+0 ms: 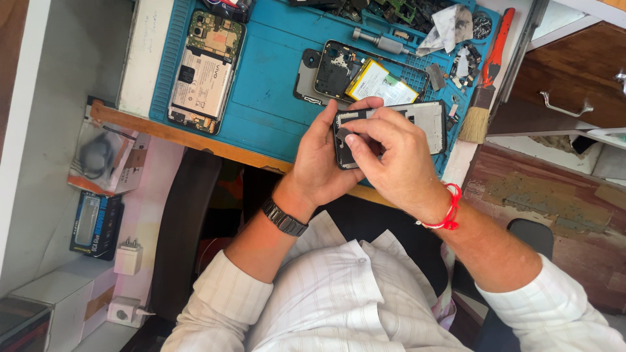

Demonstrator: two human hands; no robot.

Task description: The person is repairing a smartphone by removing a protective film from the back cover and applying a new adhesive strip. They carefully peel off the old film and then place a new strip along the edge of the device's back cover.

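Head view: the left hand (324, 160) cradles a phone frame (391, 130) from below, just above the blue mat (274, 85) edge — steadying it. The right hand (391, 160) pinches at the frame's left end, fingertips (350, 139) pressed on it. An opened phone (205, 72) lies well apart on the mat; a brush (486, 85) rests to the right.

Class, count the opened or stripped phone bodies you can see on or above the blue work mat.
3: one opened phone at the mat's left, one at its centre, one frame held in both hands. Clutter may hide others.
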